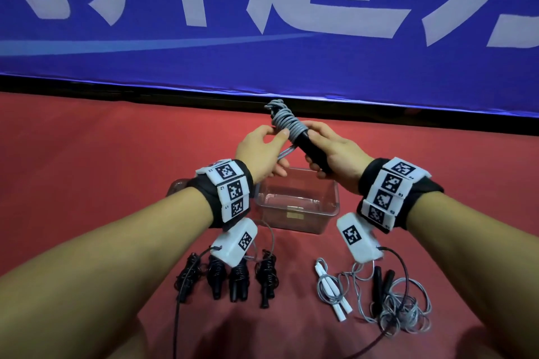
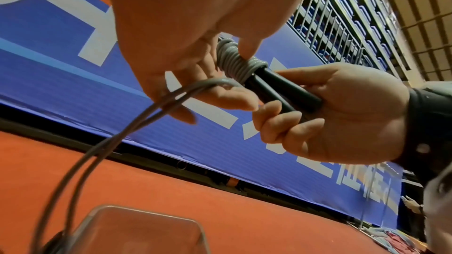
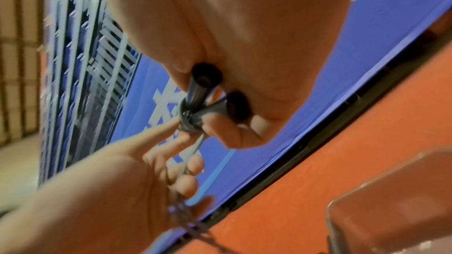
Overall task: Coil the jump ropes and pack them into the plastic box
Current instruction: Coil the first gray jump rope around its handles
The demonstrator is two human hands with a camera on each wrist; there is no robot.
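Right hand gripped black handles; left-hand fingers pinched the grey cord. Plastic box empty; four coiled ropes at 7 o'clock, two loose.

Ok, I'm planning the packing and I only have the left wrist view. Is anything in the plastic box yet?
Observer: No. The head view shows no rope inside the plastic box.
Operator: How many ropes are already coiled?
Observer: Four black coiled bundles lie in a row on the red cloth, nearer the person than the box and to its left.
Operator: And what is still uncoiled down there?
Observer: Two ropes, near right of the box: a white-handled rope, and to its right a black-handled rope in a loose grey tangle.
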